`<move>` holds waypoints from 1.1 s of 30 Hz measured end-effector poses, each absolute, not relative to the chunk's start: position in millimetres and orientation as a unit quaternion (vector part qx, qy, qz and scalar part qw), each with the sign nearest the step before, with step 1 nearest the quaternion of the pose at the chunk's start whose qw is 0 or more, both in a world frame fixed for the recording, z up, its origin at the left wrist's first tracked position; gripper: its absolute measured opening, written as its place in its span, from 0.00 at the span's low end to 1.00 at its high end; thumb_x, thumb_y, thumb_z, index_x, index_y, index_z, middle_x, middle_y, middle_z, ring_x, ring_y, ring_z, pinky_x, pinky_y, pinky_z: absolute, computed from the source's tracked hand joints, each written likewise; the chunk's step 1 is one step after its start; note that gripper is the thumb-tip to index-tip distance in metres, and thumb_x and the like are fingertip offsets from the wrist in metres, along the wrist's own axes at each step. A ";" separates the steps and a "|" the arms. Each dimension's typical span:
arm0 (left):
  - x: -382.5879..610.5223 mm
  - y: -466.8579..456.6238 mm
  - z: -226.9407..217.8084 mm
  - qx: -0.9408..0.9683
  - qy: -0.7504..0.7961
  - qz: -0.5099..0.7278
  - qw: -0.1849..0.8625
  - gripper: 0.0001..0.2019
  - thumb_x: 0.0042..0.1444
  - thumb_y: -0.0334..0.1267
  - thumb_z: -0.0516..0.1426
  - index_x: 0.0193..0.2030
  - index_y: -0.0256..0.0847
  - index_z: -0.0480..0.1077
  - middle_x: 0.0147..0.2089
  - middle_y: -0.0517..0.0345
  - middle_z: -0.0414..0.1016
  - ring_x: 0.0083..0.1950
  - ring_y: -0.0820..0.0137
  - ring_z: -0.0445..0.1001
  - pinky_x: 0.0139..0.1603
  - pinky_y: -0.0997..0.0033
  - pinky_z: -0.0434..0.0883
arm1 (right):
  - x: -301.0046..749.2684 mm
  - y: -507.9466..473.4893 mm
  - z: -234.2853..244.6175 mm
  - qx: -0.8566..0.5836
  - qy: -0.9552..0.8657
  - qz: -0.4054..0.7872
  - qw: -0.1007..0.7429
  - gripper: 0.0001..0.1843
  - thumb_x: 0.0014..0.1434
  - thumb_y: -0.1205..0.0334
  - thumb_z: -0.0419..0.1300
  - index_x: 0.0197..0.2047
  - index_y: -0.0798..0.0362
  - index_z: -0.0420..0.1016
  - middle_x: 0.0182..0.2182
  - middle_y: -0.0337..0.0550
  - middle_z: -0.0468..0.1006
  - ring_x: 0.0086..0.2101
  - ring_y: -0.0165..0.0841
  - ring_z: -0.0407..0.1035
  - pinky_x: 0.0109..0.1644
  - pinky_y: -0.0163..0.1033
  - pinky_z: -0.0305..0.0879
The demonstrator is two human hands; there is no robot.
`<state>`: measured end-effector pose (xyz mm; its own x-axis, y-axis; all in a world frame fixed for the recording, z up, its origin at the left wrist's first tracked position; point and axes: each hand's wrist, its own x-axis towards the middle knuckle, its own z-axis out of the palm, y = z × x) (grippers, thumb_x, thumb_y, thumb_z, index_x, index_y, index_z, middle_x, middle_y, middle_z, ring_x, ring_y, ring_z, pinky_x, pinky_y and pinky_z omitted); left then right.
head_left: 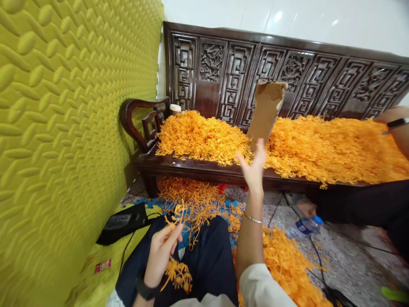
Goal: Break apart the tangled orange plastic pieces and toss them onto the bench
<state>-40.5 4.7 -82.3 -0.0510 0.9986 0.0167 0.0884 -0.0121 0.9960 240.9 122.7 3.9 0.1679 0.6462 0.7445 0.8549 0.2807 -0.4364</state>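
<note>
My left hand (162, 251) is closed on a thin orange branching piece (179, 211), held above my lap. Below it, a looser orange cluster (179, 275) lies on my dark trousers. My right hand (254, 170) is stretched out over the bench front with its fingers apart and nothing in them. It is in front of a heap of small orange pieces (198, 132) and an upright torn cardboard strip (265, 111). Right of the cardboard spreads a larger orange heap (326, 147).
The carved dark wooden bench (191, 168) bears both heaps. Tangled orange strands (191, 192) lie beneath it, and another pile (284, 260) lies beside me. A water bottle (308, 225), cables and a black device (123, 221) are on the floor. A co-worker's hand (391, 115) is at right.
</note>
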 end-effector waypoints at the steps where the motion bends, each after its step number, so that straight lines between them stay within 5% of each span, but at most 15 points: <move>1: -36.4 8.4 -76.8 0.516 0.519 0.501 0.461 0.20 0.53 0.50 0.55 0.18 0.38 0.65 0.13 0.69 0.52 0.16 0.79 0.52 0.21 0.76 0.53 | 232.1 134.0 -3.7 -0.592 -0.642 -0.094 0.478 0.30 0.58 0.49 0.56 0.60 0.50 0.58 0.56 0.53 0.64 0.53 0.45 0.60 0.54 0.54 0.59; 5: -22.6 19.1 -64.8 0.509 0.486 0.530 0.473 0.19 0.54 0.48 0.55 0.18 0.38 0.66 0.13 0.68 0.55 0.15 0.79 0.52 0.21 0.76 0.54 | 206.8 144.7 -54.1 -0.602 -0.622 0.037 0.499 0.38 0.53 0.48 0.58 0.62 0.57 0.55 0.54 0.59 0.66 0.53 0.48 0.61 0.55 0.56 0.58; 10: -23.6 24.1 -64.0 0.493 0.474 0.550 0.478 0.18 0.54 0.46 0.57 0.18 0.37 0.66 0.14 0.68 0.56 0.16 0.80 0.53 0.21 0.77 0.55 | 196.7 134.4 -113.4 -0.586 -0.585 0.201 0.524 0.24 0.52 0.49 0.57 0.46 0.58 0.71 0.41 0.55 0.75 0.40 0.40 0.71 0.47 0.47 0.66; 17: -55.9 26.3 -75.9 0.441 0.499 0.602 0.440 0.15 0.52 0.42 0.59 0.18 0.37 0.67 0.16 0.67 0.59 0.17 0.81 0.54 0.22 0.77 0.55 | 185.8 142.3 -170.8 -0.573 -0.624 0.320 0.424 0.16 0.58 0.51 0.57 0.37 0.58 0.73 0.30 0.44 0.77 0.32 0.31 0.72 0.38 0.39 0.71; 24: -65.5 27.6 -79.3 0.427 0.517 0.604 0.430 0.15 0.51 0.42 0.59 0.17 0.37 0.66 0.17 0.66 0.61 0.16 0.80 0.54 0.21 0.76 0.55 | 140.4 183.6 -215.5 -0.610 -0.663 0.332 0.280 0.14 0.62 0.58 0.55 0.48 0.57 0.68 0.43 0.45 0.72 0.40 0.32 0.70 0.43 0.43 0.70; 33: -68.5 27.6 -86.6 0.446 0.540 0.566 0.435 0.17 0.53 0.46 0.57 0.19 0.38 0.65 0.15 0.68 0.56 0.16 0.79 0.54 0.21 0.76 0.55 | 100.0 207.8 -240.3 -0.686 -0.692 0.205 0.086 0.16 0.61 0.58 0.56 0.49 0.56 0.68 0.46 0.47 0.71 0.44 0.35 0.69 0.46 0.44 0.68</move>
<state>-68.5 27.6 -86.6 -0.2235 0.9740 0.0362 -0.0107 -0.0396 0.9992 100.0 207.8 -240.3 -0.0428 0.9858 -0.1624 0.9153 -0.0265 -0.4018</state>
